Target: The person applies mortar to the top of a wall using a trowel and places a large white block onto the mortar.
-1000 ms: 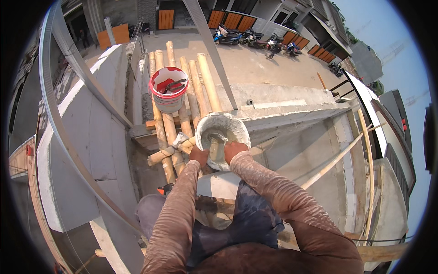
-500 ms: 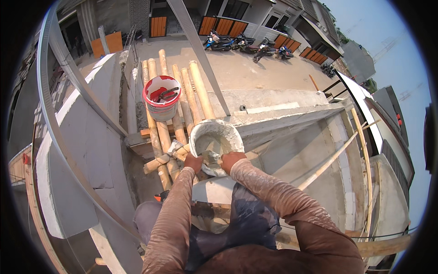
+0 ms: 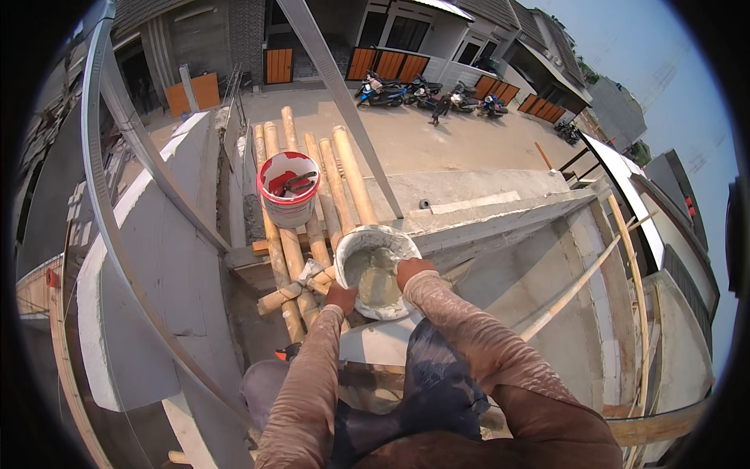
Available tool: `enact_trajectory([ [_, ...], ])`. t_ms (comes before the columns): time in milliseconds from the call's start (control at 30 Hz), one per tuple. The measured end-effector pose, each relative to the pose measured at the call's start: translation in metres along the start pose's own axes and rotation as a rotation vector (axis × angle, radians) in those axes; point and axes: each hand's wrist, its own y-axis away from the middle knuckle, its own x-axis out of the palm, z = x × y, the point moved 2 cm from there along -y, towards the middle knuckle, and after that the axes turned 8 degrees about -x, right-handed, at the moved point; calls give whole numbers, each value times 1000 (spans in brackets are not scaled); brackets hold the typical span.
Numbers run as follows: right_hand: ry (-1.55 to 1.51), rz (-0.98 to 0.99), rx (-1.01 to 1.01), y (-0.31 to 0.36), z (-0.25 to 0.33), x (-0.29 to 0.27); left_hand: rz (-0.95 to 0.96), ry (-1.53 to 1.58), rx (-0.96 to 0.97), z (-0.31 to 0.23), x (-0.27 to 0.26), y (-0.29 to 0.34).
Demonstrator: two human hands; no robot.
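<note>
A white, mortar-smeared bucket (image 3: 348,248) stands just in front of my knees, with wet grey mortar (image 3: 378,286) inside. My left hand (image 3: 341,298) is closed on its near left rim. At the right side of the bucket my right hand (image 3: 412,270) is in a fist around a trowel, whose handle is mostly covered by the fingers. The trowel blade (image 3: 384,258) is hard to tell from the grey mix around it. Farther off to the left is a white bucket with a red rim (image 3: 287,216), holding hand tools (image 3: 298,184).
Bamboo poles (image 3: 353,176) lie side by side under the buckets. A slanting metal strip (image 3: 344,102) crosses ahead, and a curved metal channel (image 3: 101,172) passes on the left. A concrete ledge (image 3: 500,209) runs right. Motorcycles (image 3: 426,92) stand in the street below.
My right hand has moved the trowel from the near middle of the bucket toward its far right side. My left hand stays at the rim. The whole view has shifted slightly.
</note>
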Motion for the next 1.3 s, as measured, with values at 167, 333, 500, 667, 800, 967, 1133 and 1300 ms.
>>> enact_trajectory([
  [167, -108, 86, -66, 26, 39, -4, -39, 26, -99, 13, -23, 3],
  [333, -284, -49, -43, 21, 17, 32, -49, -105, -213, 2, -21, 10],
  [500, -328, -120, -83, 27, 19, 46, -173, -57, -236, 9, -41, 28],
  [667, -365, -109, -53, 15, 8, 60, -278, -4, -181, 9, -53, 34],
  [800, -427, -153, -42, 12, -5, 65, -254, 5, -92, -28, -68, 57],
  [967, -486, -126, 21, 14, 1, 56, -117, 258, 126, -88, -110, 132],
  [1133, -570, -139, -13, 17, 8, 48, -121, 366, 271, -152, -177, 246],
  [1300, -557, -262, -65, -4, -4, 71, -503, 276, 469, -199, -239, 362],
])
